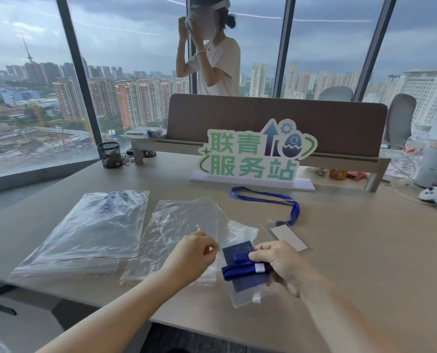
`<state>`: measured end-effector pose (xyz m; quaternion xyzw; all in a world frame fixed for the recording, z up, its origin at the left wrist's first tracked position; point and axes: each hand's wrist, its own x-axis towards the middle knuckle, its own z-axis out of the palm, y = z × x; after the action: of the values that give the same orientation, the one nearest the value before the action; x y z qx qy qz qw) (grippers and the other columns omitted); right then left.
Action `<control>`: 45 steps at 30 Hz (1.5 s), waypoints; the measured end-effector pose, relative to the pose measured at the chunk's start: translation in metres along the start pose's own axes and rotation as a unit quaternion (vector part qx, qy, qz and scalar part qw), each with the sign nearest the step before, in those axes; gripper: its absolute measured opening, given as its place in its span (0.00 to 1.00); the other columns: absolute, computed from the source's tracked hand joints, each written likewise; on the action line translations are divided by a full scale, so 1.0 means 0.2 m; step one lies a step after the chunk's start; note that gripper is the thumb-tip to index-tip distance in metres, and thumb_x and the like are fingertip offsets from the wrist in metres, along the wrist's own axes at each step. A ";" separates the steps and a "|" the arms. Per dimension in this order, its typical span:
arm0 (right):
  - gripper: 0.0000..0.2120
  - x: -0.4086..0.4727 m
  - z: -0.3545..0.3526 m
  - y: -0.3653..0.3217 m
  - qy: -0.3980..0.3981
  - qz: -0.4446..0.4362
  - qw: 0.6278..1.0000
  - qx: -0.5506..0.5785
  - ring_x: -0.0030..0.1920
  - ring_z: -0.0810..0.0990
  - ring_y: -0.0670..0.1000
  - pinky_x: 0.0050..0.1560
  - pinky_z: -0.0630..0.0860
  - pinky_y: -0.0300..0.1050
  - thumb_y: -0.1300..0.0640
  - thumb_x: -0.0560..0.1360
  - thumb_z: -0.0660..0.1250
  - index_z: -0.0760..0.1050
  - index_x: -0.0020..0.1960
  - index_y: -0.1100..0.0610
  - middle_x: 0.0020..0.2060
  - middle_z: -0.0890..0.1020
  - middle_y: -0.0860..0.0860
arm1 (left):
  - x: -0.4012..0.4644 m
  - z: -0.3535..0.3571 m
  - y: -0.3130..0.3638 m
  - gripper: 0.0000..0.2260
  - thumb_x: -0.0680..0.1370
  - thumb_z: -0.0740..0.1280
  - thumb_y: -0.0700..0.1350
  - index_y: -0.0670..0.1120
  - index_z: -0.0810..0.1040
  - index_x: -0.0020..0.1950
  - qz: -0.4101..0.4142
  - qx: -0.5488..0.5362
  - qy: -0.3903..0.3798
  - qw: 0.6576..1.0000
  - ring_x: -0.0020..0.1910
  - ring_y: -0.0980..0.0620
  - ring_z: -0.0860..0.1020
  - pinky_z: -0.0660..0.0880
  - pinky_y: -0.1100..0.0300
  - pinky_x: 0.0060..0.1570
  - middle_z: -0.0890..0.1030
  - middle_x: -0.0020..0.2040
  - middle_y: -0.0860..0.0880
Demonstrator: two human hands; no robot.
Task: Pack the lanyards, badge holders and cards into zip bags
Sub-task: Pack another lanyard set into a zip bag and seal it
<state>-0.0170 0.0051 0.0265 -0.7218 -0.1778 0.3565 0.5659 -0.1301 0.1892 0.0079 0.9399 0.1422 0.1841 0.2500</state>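
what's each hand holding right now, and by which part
Right hand pinches a folded blue lanyard against a badge holder. Left hand pinches the zip bag at its edge.

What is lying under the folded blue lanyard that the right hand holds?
Under the folded lanyard is a dark blue card in a clear badge holder. The right hand covers their right edge.

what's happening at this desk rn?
A person is packing badge kits. The right hand holds a folded blue lanyard against a dark blue card in a badge holder, while the left hand pinches a zip bag. Another lanyard and a white card lie unpacked on the table.
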 end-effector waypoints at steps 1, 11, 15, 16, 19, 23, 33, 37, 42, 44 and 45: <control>0.08 0.01 0.01 0.01 0.002 0.003 1.000 -0.001 0.28 0.76 0.52 0.24 0.67 0.42 0.64 0.73 0.69 0.79 0.35 0.59 0.31 0.79 0.56 | 0.00 0.01 0.01 0.08 0.77 0.65 0.43 0.48 0.84 0.50 -0.018 -0.014 0.009 1.000 0.36 0.58 0.74 0.67 0.70 0.38 0.76 0.40 0.56; 0.06 0.05 0.04 0.03 0.037 0.038 0.998 -0.019 0.32 0.78 0.55 0.29 0.73 0.44 0.64 0.72 0.70 0.80 0.36 0.60 0.32 0.80 0.58 | -0.02 0.01 0.05 0.08 0.78 0.64 0.47 0.51 0.83 0.49 -0.017 -0.012 0.037 0.999 0.39 0.56 0.77 0.75 0.61 0.42 0.79 0.42 0.56; 0.04 0.08 0.06 -0.01 0.144 0.034 0.989 -0.009 0.34 0.76 0.55 0.31 0.69 0.42 0.62 0.71 0.71 0.82 0.39 0.63 0.33 0.81 0.61 | -0.02 0.01 0.09 0.09 0.76 0.64 0.47 0.55 0.82 0.52 0.009 -0.001 0.007 1.000 0.38 0.57 0.74 0.73 0.62 0.40 0.75 0.40 0.58; 0.04 0.09 0.06 -0.01 0.172 0.031 0.985 0.015 0.33 0.77 0.56 0.31 0.69 0.42 0.62 0.70 0.71 0.82 0.39 0.63 0.33 0.82 0.61 | -0.02 0.01 0.09 0.10 0.76 0.64 0.46 0.56 0.82 0.53 0.015 -0.002 -0.002 1.000 0.37 0.58 0.74 0.73 0.63 0.40 0.74 0.39 0.59; 0.03 0.13 0.05 -0.01 0.217 0.051 0.973 0.067 0.24 0.71 0.52 0.23 0.65 0.38 0.63 0.72 0.70 0.81 0.41 0.62 0.29 0.78 0.57 | -0.04 0.02 0.09 0.15 0.75 0.64 0.42 0.56 0.81 0.56 0.033 -0.028 -0.022 0.999 0.35 0.58 0.73 0.72 0.64 0.39 0.72 0.38 0.60; 0.05 0.18 0.11 0.01 0.179 0.079 0.971 0.136 0.23 0.77 0.50 0.20 0.72 0.38 0.62 0.77 0.66 0.78 0.48 0.63 0.33 0.82 0.58 | -0.04 0.05 0.10 0.16 0.74 0.63 0.40 0.55 0.81 0.57 0.046 -0.040 -0.013 0.998 0.36 0.58 0.73 0.71 0.64 0.40 0.72 0.39 0.60; 0.06 0.20 -0.07 0.02 0.292 -0.057 0.946 -0.129 0.31 0.76 0.52 0.33 0.71 0.44 0.53 0.75 0.63 0.75 0.44 0.54 0.34 0.80 0.49 | -0.09 0.01 0.01 0.16 0.74 0.63 0.39 0.58 0.82 0.54 0.006 -0.011 -0.011 1.000 0.40 0.58 0.74 0.75 0.59 0.43 0.72 0.41 0.61; 0.10 0.23 -0.03 0.02 0.186 0.023 0.973 -0.133 0.27 0.76 0.50 0.24 0.69 0.40 0.54 0.74 0.66 0.72 0.54 0.54 0.38 0.82 0.53 | -0.08 0.00 0.01 0.16 0.75 0.62 0.40 0.58 0.82 0.53 -0.015 -0.002 -0.003 1.000 0.40 0.55 0.76 0.75 0.58 0.41 0.73 0.42 0.59; 0.11 0.19 -0.03 -0.06 0.198 -0.032 0.978 -0.056 0.26 0.74 0.48 0.23 0.70 0.39 0.69 0.72 0.61 0.77 0.50 0.59 0.34 0.82 0.57 | -0.08 -0.08 -0.03 0.15 0.74 0.63 0.41 0.58 0.80 0.54 -0.078 0.061 0.030 0.995 0.42 0.53 0.77 0.73 0.59 0.37 0.73 0.47 0.57; 0.10 0.15 -0.04 -0.15 0.202 -0.061 0.977 -0.002 0.24 0.73 0.48 0.22 0.70 0.39 0.70 0.72 0.61 0.79 0.47 0.62 0.32 0.82 0.57 | -0.05 -0.18 -0.03 0.12 0.73 0.65 0.45 0.57 0.80 0.54 -0.116 0.081 0.071 0.987 0.43 0.52 0.78 0.75 0.58 0.40 0.75 0.49 0.55; 0.09 0.11 -0.04 -0.21 0.199 -0.079 0.976 0.030 0.23 0.73 0.47 0.22 0.70 0.38 0.70 0.72 0.62 0.80 0.46 0.62 0.32 0.82 0.57 | -0.02 -0.25 -0.02 0.11 0.73 0.67 0.46 0.55 0.81 0.53 -0.126 0.070 0.092 0.985 0.42 0.52 0.78 0.76 0.58 0.41 0.77 0.49 0.54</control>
<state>0.0108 0.0270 0.0601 -0.7446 -0.1067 0.1651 0.6380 -0.1546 0.2117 0.0445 0.9086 0.2948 0.2266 0.1902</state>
